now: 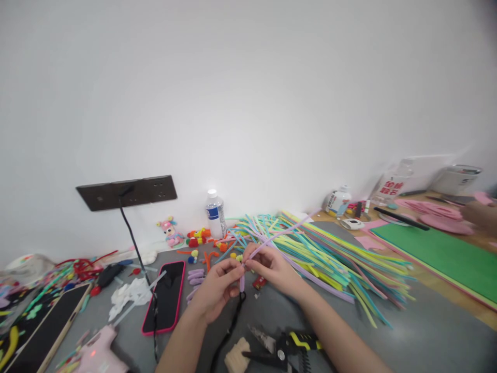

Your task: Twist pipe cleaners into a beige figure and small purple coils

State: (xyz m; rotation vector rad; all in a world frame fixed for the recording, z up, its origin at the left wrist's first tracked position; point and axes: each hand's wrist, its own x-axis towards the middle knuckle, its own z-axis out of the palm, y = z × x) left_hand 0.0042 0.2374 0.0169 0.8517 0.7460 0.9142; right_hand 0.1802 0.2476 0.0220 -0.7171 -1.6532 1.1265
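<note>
A long lilac pipe cleaner [284, 230] runs between my hands and sticks out to the upper right. My left hand [218, 286] is closed in a pinch on its lower end, where a short lilac length [242, 283] points down. Fingertips of my right hand [272, 267] pinch the same stem right beside the left ones. Exactly how the stem bends there is hidden by the fingers. Left of my left hand lie several short folded lilac pieces [196, 276]. A large bundle of pastel pipe cleaners [330, 259] spreads just beyond my right hand.
Pliers [281, 354] and a beige block [237, 355] lie below my hands. Leftward are a pink-cased phone [165, 298], a pink glue gun [101, 352] and a cable [132, 233]. A bottle [216, 215] stands by the wall. Green sheets [438, 254] and another person's hand [481, 215] are at right.
</note>
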